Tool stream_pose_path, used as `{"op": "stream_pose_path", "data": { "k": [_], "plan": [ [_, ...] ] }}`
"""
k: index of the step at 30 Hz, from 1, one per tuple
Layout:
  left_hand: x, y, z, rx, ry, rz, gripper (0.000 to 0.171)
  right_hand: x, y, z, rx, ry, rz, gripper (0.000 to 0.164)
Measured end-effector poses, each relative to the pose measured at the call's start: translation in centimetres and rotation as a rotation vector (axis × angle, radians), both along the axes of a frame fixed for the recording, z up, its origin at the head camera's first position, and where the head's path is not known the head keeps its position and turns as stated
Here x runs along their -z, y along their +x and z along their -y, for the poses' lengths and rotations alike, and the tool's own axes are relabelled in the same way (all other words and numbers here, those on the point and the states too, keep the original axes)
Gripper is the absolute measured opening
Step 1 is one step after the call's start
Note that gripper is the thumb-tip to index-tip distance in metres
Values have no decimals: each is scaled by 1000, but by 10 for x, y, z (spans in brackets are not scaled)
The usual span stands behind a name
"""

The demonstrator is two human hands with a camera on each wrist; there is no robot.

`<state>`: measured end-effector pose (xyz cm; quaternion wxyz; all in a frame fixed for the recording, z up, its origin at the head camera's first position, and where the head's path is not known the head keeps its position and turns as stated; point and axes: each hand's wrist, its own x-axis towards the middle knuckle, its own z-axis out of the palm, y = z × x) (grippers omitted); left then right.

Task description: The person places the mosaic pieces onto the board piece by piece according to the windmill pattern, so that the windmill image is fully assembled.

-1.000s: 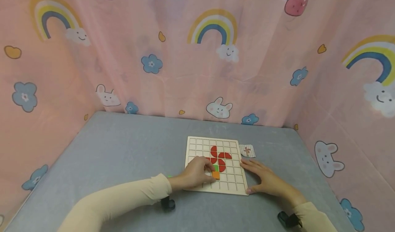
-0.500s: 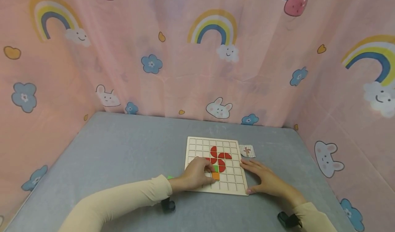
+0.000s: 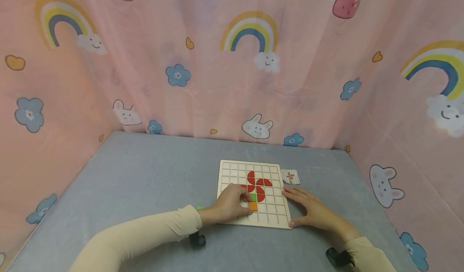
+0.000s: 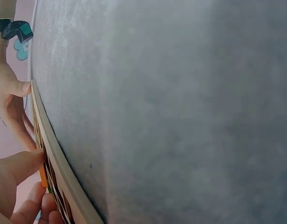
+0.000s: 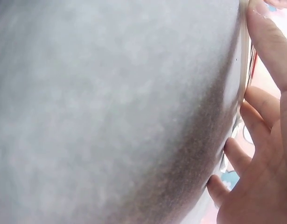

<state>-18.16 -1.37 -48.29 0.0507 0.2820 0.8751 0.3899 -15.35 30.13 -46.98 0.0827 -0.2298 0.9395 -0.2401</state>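
Note:
A wooden grid board (image 3: 228,169) lies on the table with several red rounded tiles (image 3: 260,194) set in a pinwheel near its middle. My left hand (image 3: 230,201) reaches over the board's left half and pinches an orange square tile (image 3: 253,206) between thumb and fingertips. That tile sits in a cell right below a green tile (image 3: 253,197); in the left wrist view the orange tile (image 4: 43,176) shows edge-on between thumb and finger. My right hand (image 3: 313,209) rests with spread fingers along the board's right edge, thumb at the near corner. Part of the board is hidden under my left hand.
A small pattern card (image 3: 290,176) with a red pinwheel lies beside the board's upper right edge. Something green (image 3: 200,208) peeks out behind my left wrist. The grey table (image 3: 156,171) ends at a pink printed curtain (image 3: 203,103) at the back and sides.
The orange tile has shifted very slightly and lies flatter in its cell below the green one. Both hands keep nearly the same place.

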Motion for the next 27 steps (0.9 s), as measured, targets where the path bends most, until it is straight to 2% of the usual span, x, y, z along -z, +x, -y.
{"op": "stream_pose_path", "data": {
  "k": [27],
  "plan": [
    [2,-2,1,17,6,-11,21,1,0,-1,0,-12,-15,100]
  ]
}}
